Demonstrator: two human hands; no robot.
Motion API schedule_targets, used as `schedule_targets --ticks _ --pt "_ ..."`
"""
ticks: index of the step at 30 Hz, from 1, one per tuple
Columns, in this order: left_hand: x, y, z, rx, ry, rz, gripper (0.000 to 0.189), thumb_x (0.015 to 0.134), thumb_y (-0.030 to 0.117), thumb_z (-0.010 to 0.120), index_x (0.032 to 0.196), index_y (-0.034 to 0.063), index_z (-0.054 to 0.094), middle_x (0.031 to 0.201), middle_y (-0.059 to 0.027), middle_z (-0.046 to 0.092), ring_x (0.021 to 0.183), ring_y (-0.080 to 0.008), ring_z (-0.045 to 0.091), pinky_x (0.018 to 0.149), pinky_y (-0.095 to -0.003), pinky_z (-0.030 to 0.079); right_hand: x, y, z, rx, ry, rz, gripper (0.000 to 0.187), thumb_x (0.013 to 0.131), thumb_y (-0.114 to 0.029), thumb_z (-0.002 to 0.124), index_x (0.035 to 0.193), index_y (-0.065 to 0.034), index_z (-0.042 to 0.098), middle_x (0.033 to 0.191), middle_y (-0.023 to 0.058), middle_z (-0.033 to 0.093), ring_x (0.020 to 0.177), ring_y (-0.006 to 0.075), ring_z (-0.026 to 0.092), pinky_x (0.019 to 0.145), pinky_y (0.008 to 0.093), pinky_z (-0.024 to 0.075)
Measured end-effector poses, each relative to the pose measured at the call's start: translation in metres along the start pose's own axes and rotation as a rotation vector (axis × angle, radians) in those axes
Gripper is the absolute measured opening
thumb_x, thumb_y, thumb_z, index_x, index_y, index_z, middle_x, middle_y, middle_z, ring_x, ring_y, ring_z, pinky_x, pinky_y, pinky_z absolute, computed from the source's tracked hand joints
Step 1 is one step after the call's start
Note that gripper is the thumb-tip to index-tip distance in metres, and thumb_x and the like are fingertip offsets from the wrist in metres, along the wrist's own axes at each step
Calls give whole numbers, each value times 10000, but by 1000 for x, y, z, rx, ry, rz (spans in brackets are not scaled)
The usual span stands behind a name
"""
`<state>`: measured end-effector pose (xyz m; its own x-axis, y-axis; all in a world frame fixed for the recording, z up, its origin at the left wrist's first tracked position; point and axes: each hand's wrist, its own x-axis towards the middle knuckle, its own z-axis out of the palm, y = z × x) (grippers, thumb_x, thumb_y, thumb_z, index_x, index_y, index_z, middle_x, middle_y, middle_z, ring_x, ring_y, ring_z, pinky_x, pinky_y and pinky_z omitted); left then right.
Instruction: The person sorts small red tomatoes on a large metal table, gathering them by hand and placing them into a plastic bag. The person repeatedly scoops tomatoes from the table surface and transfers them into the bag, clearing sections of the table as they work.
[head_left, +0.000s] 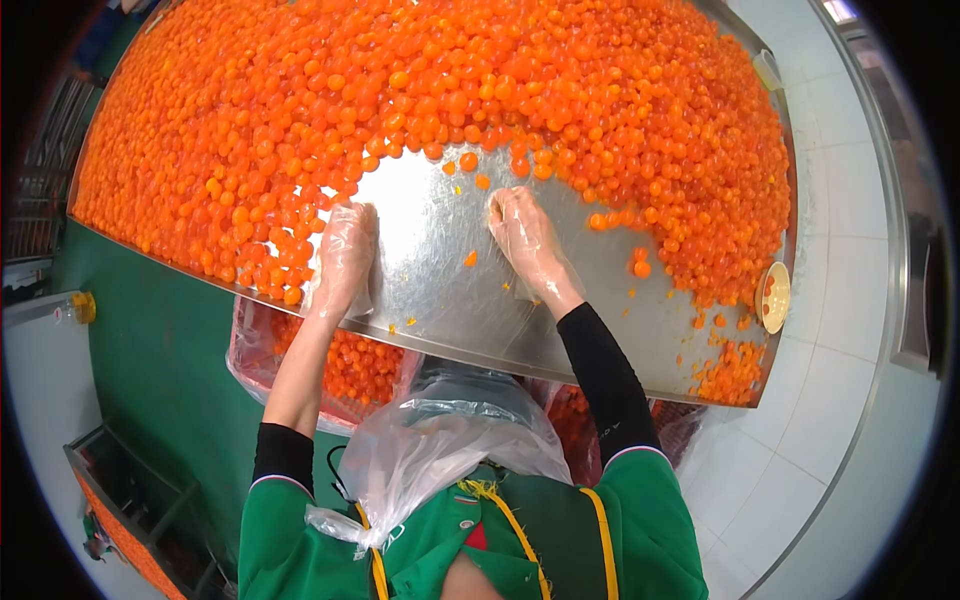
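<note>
A large pile of round orange egg yolks (450, 82) covers the far side and left of a stainless steel table (442, 300). My left hand (346, 255), in a clear plastic glove, is curled over the metal beside the pile's left part. Gloved the same way, my right hand (525, 232) rests with bent fingers on the bare metal right of centre. Whether either hand has anything under its fingers cannot be told. A few loose yolks (469, 162) and small orange scraps (470, 259) lie between and beyond the hands.
A yellow bowl (777, 298) with some orange pieces sits at the right rim. Broken orange bits (731, 373) are heaped in the near right corner. Below the near edge, a plastic-lined crate (247, 345) holds more yolks. Another person (96, 538) is at the far lower left.
</note>
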<state>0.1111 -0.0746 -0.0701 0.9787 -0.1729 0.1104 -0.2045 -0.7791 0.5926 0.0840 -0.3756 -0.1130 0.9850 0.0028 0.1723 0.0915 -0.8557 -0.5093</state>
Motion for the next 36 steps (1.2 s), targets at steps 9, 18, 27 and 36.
schedule_targets --ticks 9,18,27,36 --pt "6 20 -18 -717 -417 -637 249 1082 194 700 1149 -45 700 896 -84 711 861 -272 723 737 -446 583 83 -47 -13 12 -188 202 218 1095 -250 653 1203 -61 666 1088 252 740 1062 428 757 881 532 619" --pt "-83 -13 -63 -1897 -227 -1275 417 1130 380 643 1366 36 661 1234 -185 731 1158 -392 714 968 -588 654 -5 -134 7 451 84 -379 426 1027 -270 777 1373 -30 711 1268 176 758 1303 350 688 1133 484 527" --pt "-153 -74 -133 -1328 -170 -916 267 1099 288 719 1158 29 746 1081 -100 733 995 -279 707 836 -409 617 41 -46 66 273 48 -269 199 918 -259 851 1047 -113 811 1072 74 802 1100 309 735 1022 465 566" --pt "-95 26 -72 367 -265 114 82 962 125 813 991 48 812 955 -197 788 934 -389 773 887 -496 614 -137 13 -63 295 -450 -544 214 923 -239 783 793 -148 639 877 29 618 891 282 624 857 465 526"
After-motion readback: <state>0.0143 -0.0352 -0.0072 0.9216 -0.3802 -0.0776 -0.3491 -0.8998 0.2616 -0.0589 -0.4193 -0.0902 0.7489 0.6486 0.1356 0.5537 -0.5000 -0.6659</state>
